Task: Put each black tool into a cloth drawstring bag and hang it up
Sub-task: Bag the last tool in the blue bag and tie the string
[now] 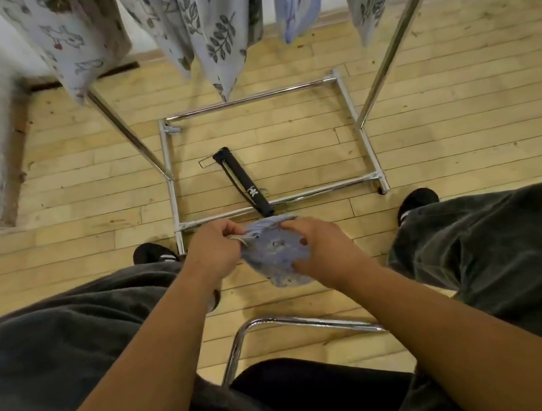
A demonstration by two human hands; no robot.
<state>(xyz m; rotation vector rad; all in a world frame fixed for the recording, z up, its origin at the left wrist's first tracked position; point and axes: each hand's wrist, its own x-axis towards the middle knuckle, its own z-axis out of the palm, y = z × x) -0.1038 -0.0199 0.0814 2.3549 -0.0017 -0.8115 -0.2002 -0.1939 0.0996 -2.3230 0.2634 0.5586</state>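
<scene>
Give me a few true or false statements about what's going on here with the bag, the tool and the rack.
1. The left hand and right hand both grip the blue bag. True.
2. The black tool is already inside that bag. False: it lies on the wooden floor within the rack base.
3. Printed bags hang above. True.
4. The floor is carpeted. False: it is wooden boards.

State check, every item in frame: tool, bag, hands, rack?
Black tool: lying on floor inside rack base, unbagged.
Blue bag: bunched, held by both hands.
Left hand: grips bag's mouth.
Right hand: grips bag's body.
Hung bags: hanging from rack.
Rack: upright.
</scene>
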